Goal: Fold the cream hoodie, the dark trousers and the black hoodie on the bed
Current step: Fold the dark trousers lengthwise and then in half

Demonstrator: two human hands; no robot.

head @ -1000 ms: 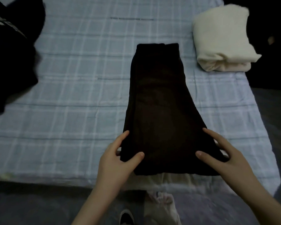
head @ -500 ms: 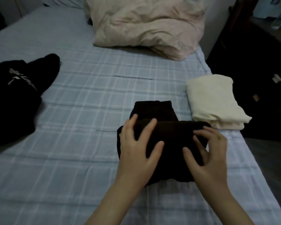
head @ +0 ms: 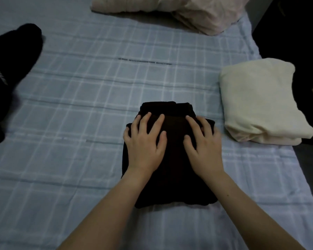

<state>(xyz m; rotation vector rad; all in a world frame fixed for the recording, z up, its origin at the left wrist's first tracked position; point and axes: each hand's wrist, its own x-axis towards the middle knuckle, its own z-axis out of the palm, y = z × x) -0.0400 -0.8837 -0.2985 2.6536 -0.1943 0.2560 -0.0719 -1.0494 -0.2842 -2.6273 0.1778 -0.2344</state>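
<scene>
Palms flat, fingers spread, our left hand and right hand press side by side on the folded dark brown fabric trousers, mid pale blue checked bed, likely to set the crease. Beside them on the right lies the folded cream fleece hoodie; the crumpled black printed hoodie lies far left.

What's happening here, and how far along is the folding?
A person is folding clothes on a bed with a checked sheet. The left hand and right hand both press flat, fingers spread, on the dark trousers, which are folded into a compact bundle. The cream hoodie lies folded at the bed's right edge. The black hoodie lies unfolded on the left.
</scene>
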